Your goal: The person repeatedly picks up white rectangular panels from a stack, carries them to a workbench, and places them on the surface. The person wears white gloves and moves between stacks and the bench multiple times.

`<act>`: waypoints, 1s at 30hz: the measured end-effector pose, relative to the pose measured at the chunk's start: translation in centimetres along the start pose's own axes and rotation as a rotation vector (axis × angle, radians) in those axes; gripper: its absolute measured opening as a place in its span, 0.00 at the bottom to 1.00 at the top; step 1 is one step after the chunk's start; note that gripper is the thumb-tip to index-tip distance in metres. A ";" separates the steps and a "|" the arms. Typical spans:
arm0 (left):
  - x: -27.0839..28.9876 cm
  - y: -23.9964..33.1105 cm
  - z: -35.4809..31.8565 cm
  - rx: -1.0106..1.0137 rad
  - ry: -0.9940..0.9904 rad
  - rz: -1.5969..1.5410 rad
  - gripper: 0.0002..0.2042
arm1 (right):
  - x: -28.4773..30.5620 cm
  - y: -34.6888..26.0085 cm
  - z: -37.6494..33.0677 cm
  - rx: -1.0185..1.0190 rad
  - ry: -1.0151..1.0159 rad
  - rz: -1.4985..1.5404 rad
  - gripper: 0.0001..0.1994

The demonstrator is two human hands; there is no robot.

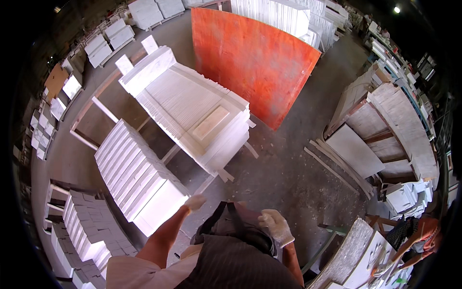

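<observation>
My left hand (195,203), in a pale glove, is near the front right corner of a stack of white slabs (158,204). Its fingers look stretched out, with nothing visible in them; whether it touches the corner I cannot tell. My right hand (276,226), gloved in white, hangs beside my dark apron (236,250). The fingers are loosely bent and somewhat apart, and no object shows in them. Beyond the left hand lies a longer pile of white strips and slabs (166,103), with a small cream-coloured panel (211,123) on top.
A large orange board (250,60) stands behind the long pile. Grey-white blocks (89,221) are stacked at lower left. To the right are a wooden crate (390,139) and long strips on the floor (339,166). A co-worker (426,236) leans over a slab-topped bench (353,248).
</observation>
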State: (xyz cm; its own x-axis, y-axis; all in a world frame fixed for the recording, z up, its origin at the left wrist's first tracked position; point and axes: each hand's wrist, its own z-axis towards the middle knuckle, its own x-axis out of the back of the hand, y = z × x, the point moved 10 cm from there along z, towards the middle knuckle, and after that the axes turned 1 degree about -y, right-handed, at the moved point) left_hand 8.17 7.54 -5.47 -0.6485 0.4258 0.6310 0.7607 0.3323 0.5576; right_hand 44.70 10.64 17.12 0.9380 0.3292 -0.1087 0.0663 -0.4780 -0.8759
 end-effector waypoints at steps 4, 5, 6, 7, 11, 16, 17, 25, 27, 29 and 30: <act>10.5 13.5 8.0 -0.028 0.135 -0.314 0.22 | 6.6 -2.5 6.4 -0.121 0.106 0.088 0.14; 10.7 13.3 10.2 0.044 0.166 -0.463 0.22 | 7.6 -3.2 8.4 -0.145 0.089 0.089 0.14; 11.2 14.3 11.5 0.065 0.169 -0.451 0.23 | 8.7 -3.7 10.3 -0.171 0.076 0.095 0.14; 12.1 15.6 12.3 0.090 0.177 -0.440 0.23 | 9.5 -5.1 12.4 -0.193 0.048 0.095 0.14; 6.4 9.9 16.3 0.320 0.150 -0.361 0.23 | 14.5 -8.8 24.0 -0.123 -0.169 -0.081 0.15; -6.5 6.3 11.8 0.440 -0.099 -0.002 0.10 | 23.9 -19.8 35.8 -0.070 -0.226 -0.102 0.16; -7.4 6.5 11.2 0.447 -0.011 -0.242 0.08 | 26.1 -21.9 38.3 -0.064 -0.200 -0.123 0.17; -4.5 20.6 16.7 0.868 0.298 -1.097 0.15 | 24.3 -31.7 54.2 -0.107 -0.394 -0.383 0.19; -1.7 22.6 20.5 0.839 0.323 -1.107 0.17 | 21.4 -33.2 57.6 -0.061 -0.473 -0.378 0.18; -0.1 22.6 23.5 0.810 0.329 -1.087 0.17 | 18.9 -34.0 60.7 -0.048 -0.574 -0.327 0.17; 0.8 22.5 24.9 0.801 0.359 -1.054 0.17 | 17.7 -34.3 62.5 -0.038 -0.603 -0.305 0.17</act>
State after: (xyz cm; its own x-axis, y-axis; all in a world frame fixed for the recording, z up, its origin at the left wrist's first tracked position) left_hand 25.47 36.29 -5.89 -0.8029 -0.5274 0.2780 -0.3641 0.8029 0.4720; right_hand 37.74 83.71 15.86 0.5222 0.8454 -0.1119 0.3204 -0.3161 -0.8930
